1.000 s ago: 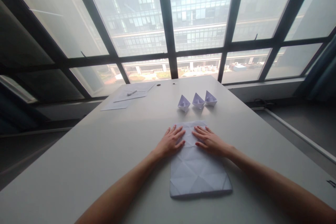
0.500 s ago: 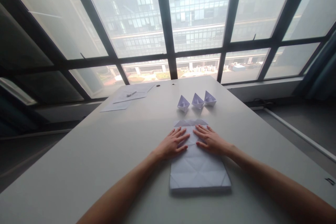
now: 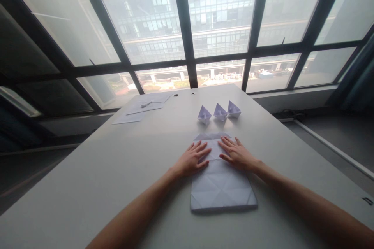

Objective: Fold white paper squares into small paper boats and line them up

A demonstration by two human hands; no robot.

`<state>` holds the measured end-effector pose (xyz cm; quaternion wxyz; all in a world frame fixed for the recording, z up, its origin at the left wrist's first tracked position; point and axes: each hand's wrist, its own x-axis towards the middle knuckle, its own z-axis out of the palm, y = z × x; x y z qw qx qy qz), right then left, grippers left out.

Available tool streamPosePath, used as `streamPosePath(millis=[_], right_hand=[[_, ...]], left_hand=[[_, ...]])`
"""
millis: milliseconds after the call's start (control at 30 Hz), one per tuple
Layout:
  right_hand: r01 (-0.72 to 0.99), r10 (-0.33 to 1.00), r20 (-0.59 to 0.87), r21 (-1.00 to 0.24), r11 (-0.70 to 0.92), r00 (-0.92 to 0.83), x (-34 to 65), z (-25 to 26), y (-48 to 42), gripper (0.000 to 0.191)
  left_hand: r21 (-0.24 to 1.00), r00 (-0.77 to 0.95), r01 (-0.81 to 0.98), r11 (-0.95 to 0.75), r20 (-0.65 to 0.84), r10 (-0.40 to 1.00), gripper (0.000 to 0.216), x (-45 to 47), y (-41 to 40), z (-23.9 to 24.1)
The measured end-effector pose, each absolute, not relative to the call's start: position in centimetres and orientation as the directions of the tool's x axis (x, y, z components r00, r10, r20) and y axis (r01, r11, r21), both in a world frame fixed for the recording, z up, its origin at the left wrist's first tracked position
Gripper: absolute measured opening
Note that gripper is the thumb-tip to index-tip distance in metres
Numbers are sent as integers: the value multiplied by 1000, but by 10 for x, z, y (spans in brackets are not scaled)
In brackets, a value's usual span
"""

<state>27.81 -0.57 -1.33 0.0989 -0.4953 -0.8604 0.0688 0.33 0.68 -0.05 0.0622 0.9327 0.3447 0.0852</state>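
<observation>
A creased white sheet of paper (image 3: 223, 186), partly folded, lies flat on the table in front of me. Its far edge has corners folded into triangles. My left hand (image 3: 193, 158) rests on the paper's left side, palm down with fingers stretched out. On the right side lies my right hand (image 3: 237, 153), also flat with its fingers spread. Neither hand grips the paper. Just beyond it stand three small folded paper boats, the left boat (image 3: 204, 115), the middle boat (image 3: 220, 112) and the right boat (image 3: 234, 109), side by side.
The long white table (image 3: 117, 186) reaches toward a wall of dark-framed windows. At its far left lie some flat paper sheets (image 3: 128, 118) with a small white object (image 3: 146, 104) on top. A round dark hole (image 3: 176, 95) is near the far edge.
My right hand has shifted slightly to the right and away from me, its fingers a little wider apart. The paper's near edge has moved marginally. My left hand stays in place.
</observation>
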Motion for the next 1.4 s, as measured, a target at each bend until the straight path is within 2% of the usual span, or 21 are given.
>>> streamPosePath(millis=[400, 500, 600, 700, 867, 1400], right_hand=[[912, 938, 127, -223, 343, -322, 283, -22, 0, 74], [922, 948, 218, -262, 287, -233, 284, -22, 3, 63], [904, 908, 391, -318, 286, -150, 285, -17, 5, 54], [837, 839, 494, -342, 427, -227, 283, -13, 3, 51], [711, 765, 458, -334, 619, -452, 277, -14, -2, 49], [741, 818, 339, -355, 569, -466, 281, -31, 4, 55]], left_hand=[[181, 747, 631, -754, 120, 654, 55, 3, 8, -1], [190, 747, 632, -752, 111, 656, 56, 3, 8, -1], [201, 744, 632, -749, 114, 659, 56, 4, 8, -1], [205, 742, 631, -748, 121, 659, 55, 3, 8, -1], [202, 746, 625, -754, 131, 653, 55, 3, 8, -1], [180, 745, 629, -756, 137, 653, 56, 3, 8, -2]])
